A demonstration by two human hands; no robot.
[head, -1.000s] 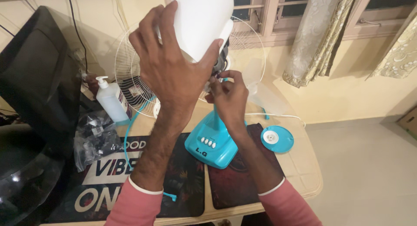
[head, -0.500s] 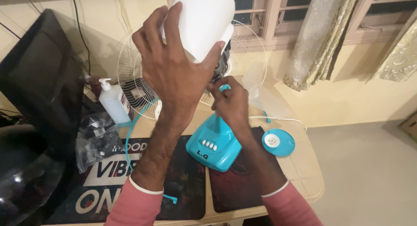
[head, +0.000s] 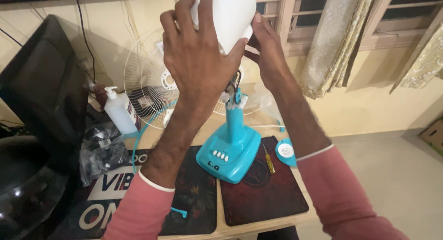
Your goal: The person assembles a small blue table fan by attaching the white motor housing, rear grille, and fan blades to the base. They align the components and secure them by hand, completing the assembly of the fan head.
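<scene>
We see the left hand [head: 198,60] and right hand [head: 270,51] gripping a smooth, rounded white plastic motor housing [head: 228,16] above a glossy turquoise fan stand [head: 230,148].

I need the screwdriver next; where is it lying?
The screwdriver lies on the dark red mat, between the blue fan base and the round blue cap.

two hands [head: 198,60], one white motor housing [head: 230,14], one blue fan stand [head: 229,152], one screwdriver [head: 268,159], one pump bottle [head: 118,110].
</scene>
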